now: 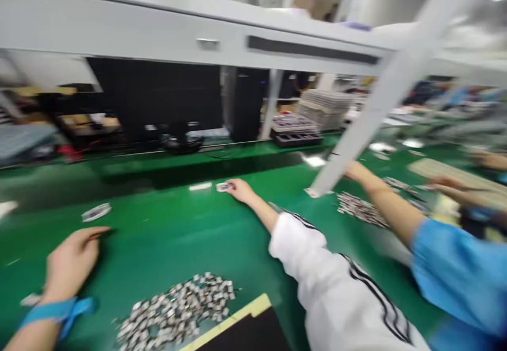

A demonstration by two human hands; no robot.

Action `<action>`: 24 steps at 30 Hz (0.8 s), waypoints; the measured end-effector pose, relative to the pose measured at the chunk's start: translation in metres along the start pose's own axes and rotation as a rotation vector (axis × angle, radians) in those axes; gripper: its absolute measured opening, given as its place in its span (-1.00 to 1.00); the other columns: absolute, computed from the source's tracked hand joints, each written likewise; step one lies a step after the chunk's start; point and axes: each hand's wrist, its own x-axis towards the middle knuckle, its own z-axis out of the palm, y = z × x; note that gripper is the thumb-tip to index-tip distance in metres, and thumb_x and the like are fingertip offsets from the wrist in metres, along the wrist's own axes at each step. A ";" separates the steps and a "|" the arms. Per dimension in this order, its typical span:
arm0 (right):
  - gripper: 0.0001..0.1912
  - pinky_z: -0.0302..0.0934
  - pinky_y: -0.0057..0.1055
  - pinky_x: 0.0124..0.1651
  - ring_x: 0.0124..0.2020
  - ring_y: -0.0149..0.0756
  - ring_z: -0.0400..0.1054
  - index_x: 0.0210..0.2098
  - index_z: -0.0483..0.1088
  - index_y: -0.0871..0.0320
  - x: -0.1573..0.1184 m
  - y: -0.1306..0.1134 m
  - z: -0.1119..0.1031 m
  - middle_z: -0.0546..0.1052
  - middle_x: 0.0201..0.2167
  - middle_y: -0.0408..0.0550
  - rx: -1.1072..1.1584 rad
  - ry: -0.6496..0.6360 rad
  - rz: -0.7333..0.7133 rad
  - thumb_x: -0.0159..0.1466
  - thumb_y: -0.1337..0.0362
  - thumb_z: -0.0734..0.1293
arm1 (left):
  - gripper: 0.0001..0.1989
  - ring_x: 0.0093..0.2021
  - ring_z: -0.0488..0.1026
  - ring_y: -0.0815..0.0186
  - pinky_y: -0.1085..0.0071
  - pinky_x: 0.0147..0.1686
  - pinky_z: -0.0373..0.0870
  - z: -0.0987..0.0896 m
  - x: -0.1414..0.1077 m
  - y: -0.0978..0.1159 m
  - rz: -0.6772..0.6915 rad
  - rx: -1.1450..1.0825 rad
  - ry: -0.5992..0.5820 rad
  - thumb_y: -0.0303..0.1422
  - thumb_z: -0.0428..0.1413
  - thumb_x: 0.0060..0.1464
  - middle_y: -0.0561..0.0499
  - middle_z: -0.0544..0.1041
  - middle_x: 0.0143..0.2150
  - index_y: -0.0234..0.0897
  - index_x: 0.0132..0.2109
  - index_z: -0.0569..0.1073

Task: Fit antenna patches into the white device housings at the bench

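Right hand (240, 190) grips small white-and-dark piece (224, 187) at its end, on green worktop (178, 240); white strip (200, 186) just beside. Left hand (73, 261) partly curled, grip unclear, near another flat piece (96, 212). Pile of small parts (178, 308) between hands, nearer the wearer.

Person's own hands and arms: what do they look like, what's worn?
Left hand: ungloved, blue band with loose ends at the wrist, visible forearm bare. Right hand: ungloved, wrist bare, loose white sleeve with black stripes.
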 end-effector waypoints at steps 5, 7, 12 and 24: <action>-0.72 0.24 -0.34 -0.15 -0.25 -0.42 0.28 -0.09 0.26 0.26 0.016 -0.004 0.028 0.36 -0.25 -0.05 0.060 0.047 -0.122 0.25 0.26 0.20 | -0.69 -0.31 0.44 0.32 0.42 -0.23 0.39 -0.003 -0.022 -0.023 -0.082 -0.045 -0.018 -0.48 -0.20 -0.16 0.03 0.50 -0.39 -0.27 -0.44 0.45; -0.74 0.24 -0.42 -0.26 -0.38 -0.48 0.27 -0.09 0.27 0.26 0.022 -0.007 0.035 0.37 -0.31 -0.08 0.076 0.053 -0.156 0.23 0.30 0.21 | -0.69 -0.32 0.43 0.38 0.50 -0.24 0.38 0.005 -0.017 -0.026 -0.064 -0.054 -0.026 -0.53 -0.19 -0.17 0.06 0.49 -0.39 -0.27 -0.44 0.44; -0.68 0.21 -0.44 -0.41 -0.54 -0.46 0.19 -0.09 0.31 0.22 0.024 -0.021 0.042 0.40 -0.32 -0.05 0.113 0.056 -0.251 0.14 0.35 0.22 | -0.68 -0.18 0.39 0.33 0.43 -0.12 0.35 0.015 -0.014 -0.029 -0.074 -0.021 0.021 -0.55 -0.18 -0.05 -0.02 0.45 -0.20 -0.31 -0.24 0.42; -0.75 0.17 -0.37 -0.09 -0.18 -0.32 0.26 -0.21 0.36 0.26 -0.002 -0.048 0.033 0.39 -0.23 0.02 0.083 0.252 -0.327 0.20 0.41 0.10 | -0.52 0.01 0.26 -0.04 0.07 0.01 0.21 0.015 0.011 -0.032 -0.005 0.120 -0.076 -0.26 -0.19 0.02 -0.41 0.30 -0.03 -0.61 -0.04 0.24</action>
